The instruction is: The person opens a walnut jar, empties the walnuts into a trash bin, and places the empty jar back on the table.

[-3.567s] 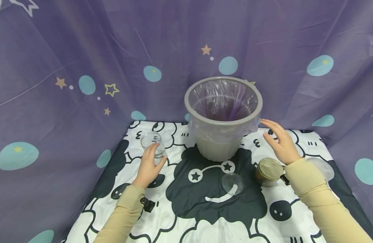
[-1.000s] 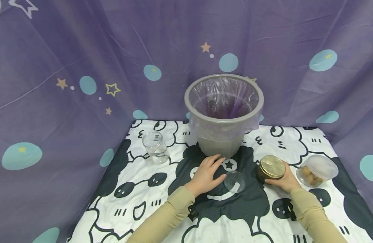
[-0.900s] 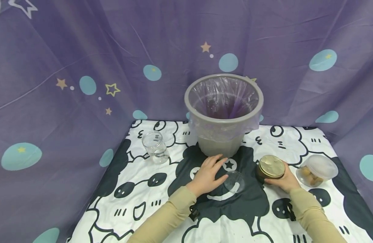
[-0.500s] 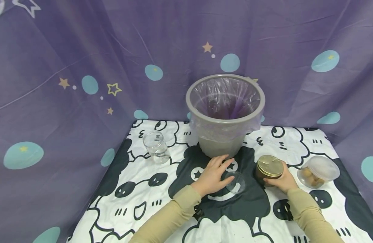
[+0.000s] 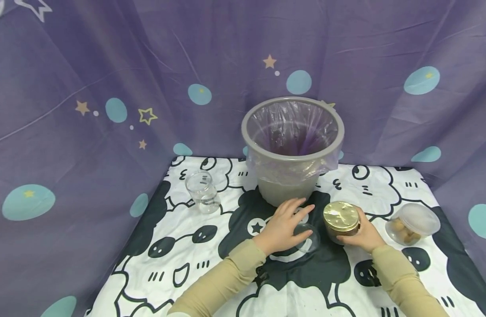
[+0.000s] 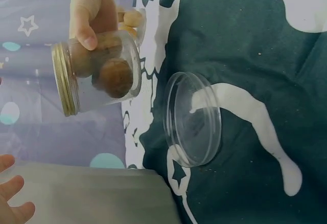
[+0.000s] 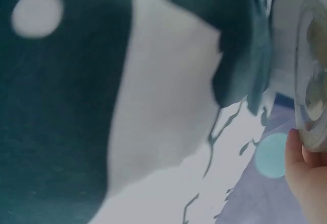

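Right hand gripping a jar of brown balls, between clear lid and tub.
It's nearly upright, gold cap uppermost; left hand spread wide by the clear lid; tub holds tan pieces.

I'm in a small curtained-off space; whether in a home or a studio, I can't tell. Purple curtains with stars and blue spots hang around my cloth-covered counter, printed with cartoon faces, where a lined bin stands.
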The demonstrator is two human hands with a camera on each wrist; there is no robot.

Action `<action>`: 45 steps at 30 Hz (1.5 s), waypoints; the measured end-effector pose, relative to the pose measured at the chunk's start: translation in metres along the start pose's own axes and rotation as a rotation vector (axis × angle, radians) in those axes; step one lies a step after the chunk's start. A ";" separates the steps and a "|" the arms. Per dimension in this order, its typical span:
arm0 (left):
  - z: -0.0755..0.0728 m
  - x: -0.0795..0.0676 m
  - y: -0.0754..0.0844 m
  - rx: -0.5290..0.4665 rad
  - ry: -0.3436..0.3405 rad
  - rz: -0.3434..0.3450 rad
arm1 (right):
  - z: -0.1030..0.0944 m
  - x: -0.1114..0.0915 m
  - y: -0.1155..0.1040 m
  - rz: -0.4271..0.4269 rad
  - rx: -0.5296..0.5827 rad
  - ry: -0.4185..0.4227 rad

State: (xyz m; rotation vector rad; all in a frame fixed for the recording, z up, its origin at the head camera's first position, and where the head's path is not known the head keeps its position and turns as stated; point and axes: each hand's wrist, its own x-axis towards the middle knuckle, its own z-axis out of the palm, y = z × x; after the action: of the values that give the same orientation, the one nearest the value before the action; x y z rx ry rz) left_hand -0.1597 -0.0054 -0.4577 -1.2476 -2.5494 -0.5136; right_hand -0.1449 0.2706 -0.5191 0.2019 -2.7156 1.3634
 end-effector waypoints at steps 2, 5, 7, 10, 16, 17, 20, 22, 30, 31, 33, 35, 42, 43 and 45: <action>-0.001 0.001 0.001 0.003 0.012 0.013 | 0.001 -0.001 -0.005 -0.029 0.004 0.001; -0.003 0.002 0.002 0.000 0.029 0.030 | 0.001 -0.001 -0.012 -0.076 0.017 -0.006; -0.005 0.003 0.003 0.008 0.036 0.041 | 0.003 -0.002 -0.016 -0.101 0.021 -0.018; -0.006 0.005 0.004 0.022 0.052 0.063 | 0.007 -0.003 -0.021 -0.139 0.030 -0.037; -0.005 0.008 0.005 0.033 0.070 0.087 | 0.015 -0.005 -0.033 -0.213 0.011 -0.055; -0.005 0.008 0.006 0.033 0.072 0.092 | 0.016 -0.005 -0.035 -0.227 0.002 -0.057; -0.005 0.009 0.007 0.047 0.076 0.105 | 0.018 -0.005 -0.041 -0.257 -0.006 -0.071; -0.004 0.010 0.008 0.063 0.076 0.115 | 0.020 -0.005 -0.044 -0.271 -0.007 -0.081; -0.001 0.008 0.010 0.077 0.053 0.133 | 0.024 -0.005 -0.053 -0.350 0.002 -0.101; 0.000 0.008 0.010 0.079 0.052 0.134 | 0.024 -0.004 -0.054 -0.358 -0.002 -0.099; 0.001 0.008 0.010 0.082 0.056 0.137 | 0.025 -0.004 -0.056 -0.369 -0.024 -0.089; 0.002 0.007 0.010 0.081 0.057 0.140 | 0.025 -0.004 -0.058 -0.369 -0.041 -0.081; 0.003 0.005 0.009 0.074 0.042 0.145 | 0.027 -0.003 -0.063 -0.392 -0.085 -0.046; 0.003 0.005 0.009 0.071 0.038 0.143 | 0.028 -0.003 -0.063 -0.398 -0.087 -0.042; 0.004 0.005 0.009 0.074 0.035 0.143 | 0.029 -0.002 -0.064 -0.408 -0.091 -0.038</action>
State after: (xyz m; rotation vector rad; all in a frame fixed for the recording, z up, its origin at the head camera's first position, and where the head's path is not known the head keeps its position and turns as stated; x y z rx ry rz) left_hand -0.1556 0.0046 -0.4578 -1.3686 -2.4050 -0.4037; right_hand -0.1330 0.2099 -0.4861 0.7330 -2.5621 1.1260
